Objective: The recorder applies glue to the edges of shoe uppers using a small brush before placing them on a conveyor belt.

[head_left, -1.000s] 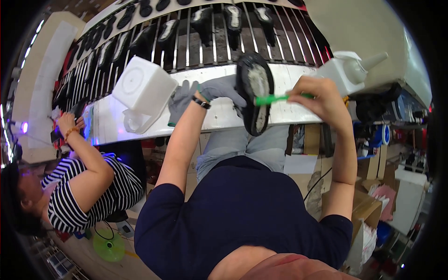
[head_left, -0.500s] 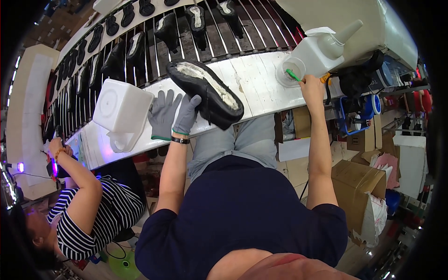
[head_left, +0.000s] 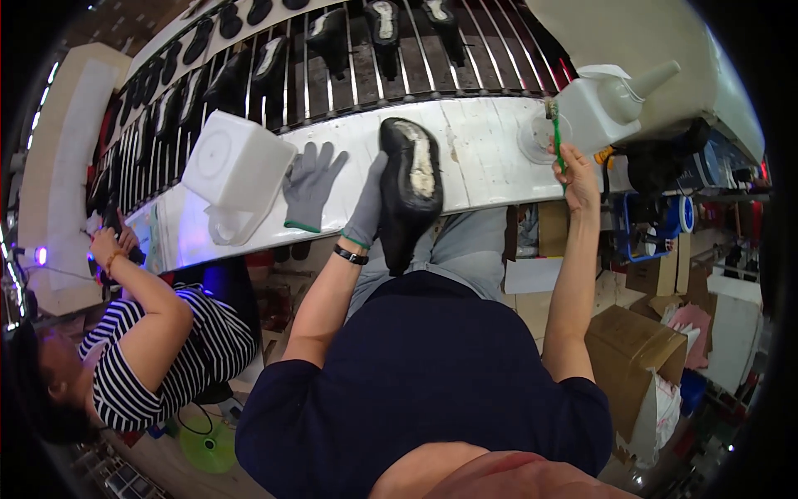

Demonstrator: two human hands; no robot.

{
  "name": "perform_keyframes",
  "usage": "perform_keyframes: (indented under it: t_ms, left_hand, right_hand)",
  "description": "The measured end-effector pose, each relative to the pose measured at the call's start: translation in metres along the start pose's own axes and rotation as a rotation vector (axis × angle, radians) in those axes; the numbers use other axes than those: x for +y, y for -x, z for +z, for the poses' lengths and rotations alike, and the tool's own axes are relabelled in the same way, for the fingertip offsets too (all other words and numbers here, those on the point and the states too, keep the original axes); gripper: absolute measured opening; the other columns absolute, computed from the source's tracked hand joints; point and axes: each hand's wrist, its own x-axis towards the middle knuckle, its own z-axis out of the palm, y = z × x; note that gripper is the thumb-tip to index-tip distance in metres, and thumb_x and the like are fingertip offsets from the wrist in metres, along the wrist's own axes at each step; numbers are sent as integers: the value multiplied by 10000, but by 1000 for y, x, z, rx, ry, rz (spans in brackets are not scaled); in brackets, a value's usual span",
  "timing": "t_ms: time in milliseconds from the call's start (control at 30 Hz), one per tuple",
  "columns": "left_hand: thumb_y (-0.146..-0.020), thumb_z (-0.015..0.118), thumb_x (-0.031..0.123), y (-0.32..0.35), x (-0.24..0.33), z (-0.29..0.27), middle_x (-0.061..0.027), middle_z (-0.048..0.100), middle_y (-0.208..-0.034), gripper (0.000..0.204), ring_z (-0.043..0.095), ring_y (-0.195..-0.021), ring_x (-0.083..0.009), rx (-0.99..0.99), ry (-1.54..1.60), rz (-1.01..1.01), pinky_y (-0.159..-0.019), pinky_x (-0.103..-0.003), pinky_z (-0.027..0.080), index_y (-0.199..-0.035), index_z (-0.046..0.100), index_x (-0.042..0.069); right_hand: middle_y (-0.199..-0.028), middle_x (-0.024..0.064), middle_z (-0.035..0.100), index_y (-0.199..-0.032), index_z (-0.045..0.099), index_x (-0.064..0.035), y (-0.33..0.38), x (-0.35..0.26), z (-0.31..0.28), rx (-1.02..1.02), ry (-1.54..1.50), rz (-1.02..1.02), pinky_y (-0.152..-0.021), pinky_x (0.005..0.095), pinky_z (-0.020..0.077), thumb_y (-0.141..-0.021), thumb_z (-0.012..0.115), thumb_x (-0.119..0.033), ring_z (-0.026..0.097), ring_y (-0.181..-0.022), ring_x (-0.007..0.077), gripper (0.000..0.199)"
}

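In mid-frame, the gray-gloved left hand (head_left: 370,204) curls around a shiny black shoe (head_left: 404,212) with a rough white strip (head_left: 422,162), while at right the bare right hand (head_left: 580,176) pinches a thin green brush (head_left: 558,140) near a round clear plastic cup (head_left: 530,143), its insides hard to see.

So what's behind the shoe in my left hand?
Behind the shoe, the white bench shows around its upper part and your jeans lower down. Part of your gloved left hand is covered, so I can't see it, nor anything else directly behind.
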Motion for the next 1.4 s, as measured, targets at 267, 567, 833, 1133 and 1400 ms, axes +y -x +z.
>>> perform_keyframes:
  t_ms: [267,567,833,1133,1400]
  left_hand:
    - [-961,538,383,33,26,44,-72,614,-1123,516,609,-962,-137,-63,-382,183,-863,-285,509,-1280,504,-22]
    - [-908,613,409,46,38,61,-59,593,-1097,605,560,-948,-103,-74,-510,313,-842,-257,473,-1290,484,-42]
    - [-850,658,503,51,36,73,-102,585,-1190,767,550,-1063,-149,-150,-583,331,-941,-295,437,-1333,445,-53]
    - [-814,709,442,60,40,76,-116,634,-1147,744,594,-1042,-166,-138,-859,411,-932,-310,455,-1332,459,-29]
    - [-801,722,395,58,39,71,-121,657,-1106,696,613,-1002,-167,-122,-904,407,-909,-313,468,-1301,487,-28]
  right_hand:
    - [-816,40,672,-919,728,12,57,-94,116,-474,383,-308,-519,193,352,-813,719,-37,503,-614,56,118]
    - [-771,84,667,-818,707,34,91,-99,141,-639,592,-372,-662,272,489,-705,769,29,629,-705,147,129]
    - [-772,74,671,-818,705,32,68,-98,149,-467,726,-529,-673,267,473,-746,757,-3,628,-733,137,96]
    - [-721,12,657,-834,720,-4,35,-103,172,-382,739,-565,-549,235,346,-785,765,-110,471,-617,53,125]
    - [-638,-37,602,-835,730,-32,-1,-115,184,-398,801,-676,-478,229,253,-815,758,-168,345,-539,24,140]
